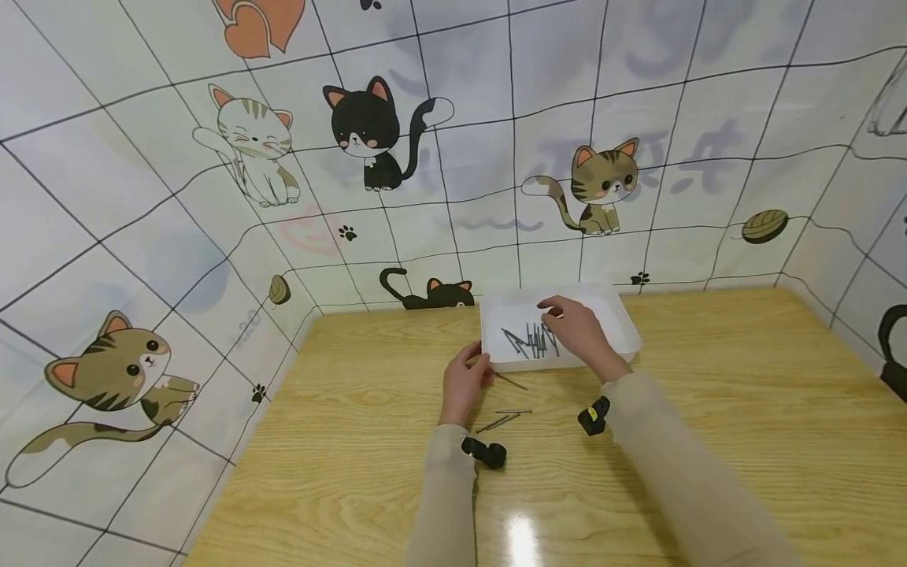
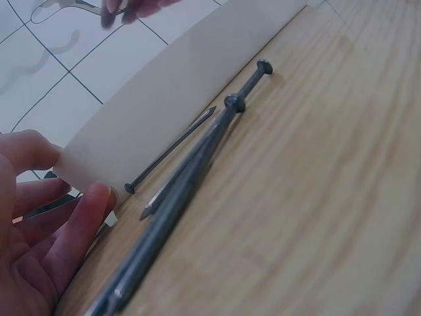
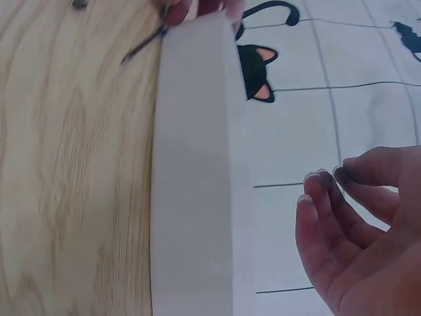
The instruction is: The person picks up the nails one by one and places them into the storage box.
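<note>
A shallow white box [image 1: 524, 365] stands on the table against the wall, with several dark nails [image 1: 534, 341] lying spread inside it. My left hand [image 1: 464, 386] holds the box at its front left corner, fingertips on the rim and the outer wall in the left wrist view. Over the inside of the box is my right hand [image 1: 575, 331], its fingers loosely curled with nothing between them in the right wrist view. One loose nail [image 2: 172, 150] lies along the front wall beside my left fingers. Closer to me, two more nails [image 1: 500, 423] lie almost together on the wood.
The wooden table [image 1: 340, 457] reaches back to a wall [image 1: 482, 157] printed with cats and grid lines. A black strap-like object [image 1: 894, 354] shows at the far right edge. Each sleeve carries a small black wrist camera [image 1: 594, 416].
</note>
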The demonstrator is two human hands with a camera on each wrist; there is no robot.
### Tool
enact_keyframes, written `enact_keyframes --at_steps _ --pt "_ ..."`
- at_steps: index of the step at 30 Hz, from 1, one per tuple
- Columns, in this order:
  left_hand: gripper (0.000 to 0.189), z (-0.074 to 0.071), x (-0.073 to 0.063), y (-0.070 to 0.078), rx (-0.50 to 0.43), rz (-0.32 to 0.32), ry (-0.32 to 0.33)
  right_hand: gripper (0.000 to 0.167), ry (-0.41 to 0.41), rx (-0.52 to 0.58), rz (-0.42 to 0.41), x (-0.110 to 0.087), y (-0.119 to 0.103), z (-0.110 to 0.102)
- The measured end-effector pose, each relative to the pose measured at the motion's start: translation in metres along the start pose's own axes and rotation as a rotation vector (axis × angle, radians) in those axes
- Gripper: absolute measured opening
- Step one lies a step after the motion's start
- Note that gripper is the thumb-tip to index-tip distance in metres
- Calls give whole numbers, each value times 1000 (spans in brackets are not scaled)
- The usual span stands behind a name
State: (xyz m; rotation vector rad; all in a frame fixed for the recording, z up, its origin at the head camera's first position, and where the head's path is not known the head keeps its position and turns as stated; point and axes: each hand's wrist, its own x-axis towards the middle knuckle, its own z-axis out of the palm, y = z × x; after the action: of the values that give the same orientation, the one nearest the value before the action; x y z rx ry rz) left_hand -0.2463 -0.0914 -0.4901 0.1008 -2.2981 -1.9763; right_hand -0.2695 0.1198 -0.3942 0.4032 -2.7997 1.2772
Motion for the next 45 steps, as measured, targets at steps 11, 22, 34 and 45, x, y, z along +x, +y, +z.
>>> enact_keyframes --at_steps 11,22,34,45 --pt "41 0 1 0 -11 0 6 34 -43 252 -56 -29 -8 22" --pt "43 -1 1 -1 4 4 -6 35 -51 378 -64 -54 -7 39" --pt "44 -1 2 -2 3 12 -23 34 -73 332 -66 -57 -2 46" --pt "43 -1 0 2 -7 -5 -16 30 -166 224 -60 -56 4 56"
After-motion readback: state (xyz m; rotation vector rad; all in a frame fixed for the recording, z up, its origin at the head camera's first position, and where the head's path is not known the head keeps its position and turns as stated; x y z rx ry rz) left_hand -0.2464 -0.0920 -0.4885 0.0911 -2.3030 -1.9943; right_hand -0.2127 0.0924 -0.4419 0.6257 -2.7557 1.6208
